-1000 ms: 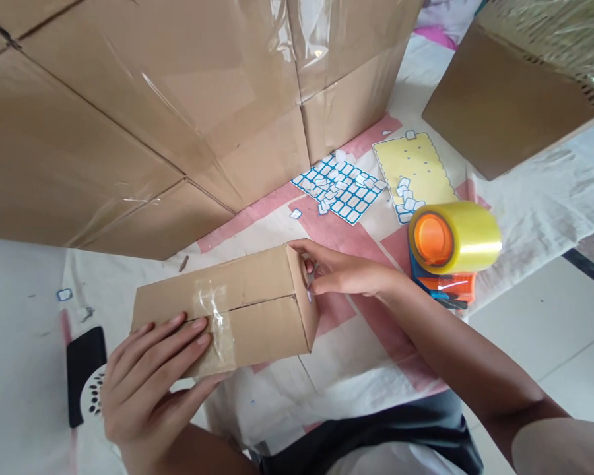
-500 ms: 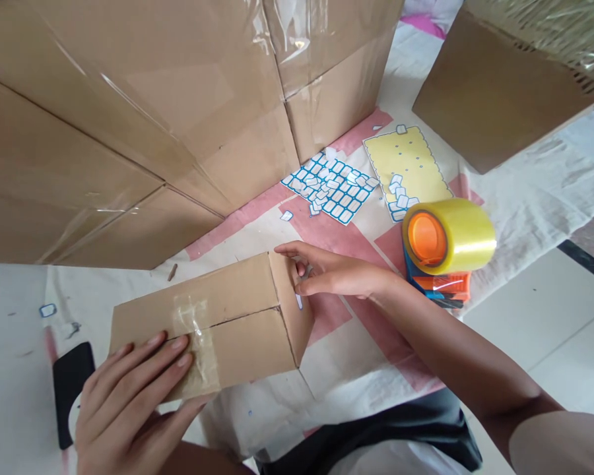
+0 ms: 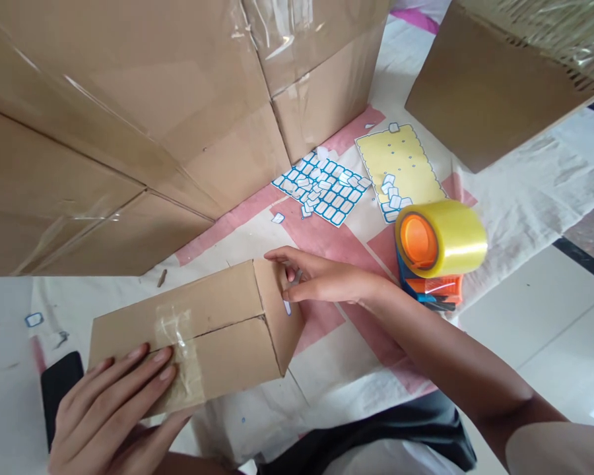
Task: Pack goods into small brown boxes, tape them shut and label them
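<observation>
A small cardboard box (image 3: 228, 303) lies on the cloth-covered table, with clear tape across its top seam. My left hand (image 3: 113, 409) holds its left end, fingers spread over the top and thumb along the near side. At the right end panel is my right hand (image 3: 317, 277), its index finger at the top far corner and its thumb by a small white label (image 3: 287, 305). Those fingers are apart, the others partly curled. Just beyond lies a blue-and-white sticker sheet (image 3: 344, 208) strewn with loose labels.
Large taped cartons (image 3: 178, 99) rise behind; another carton (image 3: 485, 92) stands at the back right. A yellow sheet (image 3: 400, 158) with labels lies near a tape dispenser (image 3: 438, 287) carrying a yellow tape roll (image 3: 460, 237). A black phone-like object (image 3: 59, 389) is at left.
The view has shifted slightly, so everything appears a little further left. Both hands keep about the same places on the small box.
</observation>
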The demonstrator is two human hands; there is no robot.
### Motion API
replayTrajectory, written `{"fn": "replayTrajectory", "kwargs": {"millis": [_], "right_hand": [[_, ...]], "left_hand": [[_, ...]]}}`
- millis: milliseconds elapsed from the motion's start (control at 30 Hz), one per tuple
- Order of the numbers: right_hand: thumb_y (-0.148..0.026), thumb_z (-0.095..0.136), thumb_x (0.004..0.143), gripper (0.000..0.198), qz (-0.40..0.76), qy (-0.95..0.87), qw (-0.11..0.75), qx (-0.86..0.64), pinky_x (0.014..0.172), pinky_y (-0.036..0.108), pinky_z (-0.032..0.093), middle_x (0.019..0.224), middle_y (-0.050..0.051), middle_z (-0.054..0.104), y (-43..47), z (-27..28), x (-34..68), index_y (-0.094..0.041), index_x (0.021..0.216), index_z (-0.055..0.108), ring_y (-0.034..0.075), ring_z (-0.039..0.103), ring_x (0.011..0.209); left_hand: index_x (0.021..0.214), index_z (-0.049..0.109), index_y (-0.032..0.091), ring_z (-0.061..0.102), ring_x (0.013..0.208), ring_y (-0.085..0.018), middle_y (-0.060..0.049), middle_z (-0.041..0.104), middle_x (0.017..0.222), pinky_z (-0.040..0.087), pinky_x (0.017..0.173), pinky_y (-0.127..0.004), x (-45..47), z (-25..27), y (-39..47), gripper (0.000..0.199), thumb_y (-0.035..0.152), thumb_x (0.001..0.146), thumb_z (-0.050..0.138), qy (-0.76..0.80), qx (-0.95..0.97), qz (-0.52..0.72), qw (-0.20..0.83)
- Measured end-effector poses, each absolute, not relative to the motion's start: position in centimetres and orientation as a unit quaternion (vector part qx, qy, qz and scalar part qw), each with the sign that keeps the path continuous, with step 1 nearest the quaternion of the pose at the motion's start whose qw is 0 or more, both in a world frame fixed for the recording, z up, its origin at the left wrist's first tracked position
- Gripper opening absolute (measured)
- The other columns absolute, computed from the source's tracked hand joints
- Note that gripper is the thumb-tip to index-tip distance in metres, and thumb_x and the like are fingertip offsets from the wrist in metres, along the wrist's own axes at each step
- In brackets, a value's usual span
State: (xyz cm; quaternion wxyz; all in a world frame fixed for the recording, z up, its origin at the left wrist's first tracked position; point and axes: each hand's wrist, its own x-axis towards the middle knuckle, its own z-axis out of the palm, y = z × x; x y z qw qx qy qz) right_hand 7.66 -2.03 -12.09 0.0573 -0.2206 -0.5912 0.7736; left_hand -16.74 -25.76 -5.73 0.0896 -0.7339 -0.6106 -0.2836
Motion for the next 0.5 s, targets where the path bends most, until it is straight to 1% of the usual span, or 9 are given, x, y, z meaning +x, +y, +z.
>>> {"fn": "replayTrajectory", "kwargs": {"millis": [100,200,367,500], "right_hand": [[-0.018,0.07,0.074,0.075,0.773,-0.594,0.053,-0.215,0.093,0.038,0.045,0.108,0.004,0.06,-1.95,-11.98,7.74,-0.02,0.145,0.047,0.023,0.054,0.106],[-0.017,0.07,0.074,0.075,0.763,-0.609,0.062,-0.21,0.092,0.037,0.045,0.109,0.004,0.058,-1.98,-12.2,7.69,-0.02,0.145,0.047,0.023,0.053,0.107],[-0.02,0.072,0.078,0.072,0.747,-0.628,0.072,-0.206,0.091,0.036,0.045,0.106,0.003,0.056,-2.1,-12.81,7.65,-0.021,0.145,0.046,0.021,0.053,0.104],[-0.016,0.067,0.082,0.064,0.739,-0.645,0.089,-0.173,0.09,0.035,0.045,0.11,0.004,0.056,-2.1,-12.74,7.77,-0.021,0.143,0.048,0.02,0.052,0.102]], "left_hand": [[0.122,0.074,0.024,0.069,0.11,-0.034,-0.01,0.078,0.109,0.047,0.11,-0.05,-16.84,-5.75,-25.95,0.051,0.022,0.072,0.085,-0.613,-0.732,-0.285,0.089],[0.123,0.074,0.026,0.069,0.111,-0.033,-0.01,0.078,0.111,0.047,0.11,-0.051,-16.82,-5.85,-26.08,0.053,0.02,0.072,0.085,-0.619,-0.725,-0.289,0.087],[0.121,0.075,0.028,0.07,0.109,-0.034,-0.009,0.078,0.112,0.047,0.109,-0.053,-16.86,-6.11,-26.21,0.05,0.023,0.072,0.085,-0.63,-0.715,-0.29,0.088],[0.126,0.073,0.027,0.069,0.114,-0.034,-0.01,0.077,0.118,0.046,0.111,-0.051,-17.1,-6.12,-26.29,0.056,0.023,0.071,0.084,-0.621,-0.722,-0.293,0.085]]}}
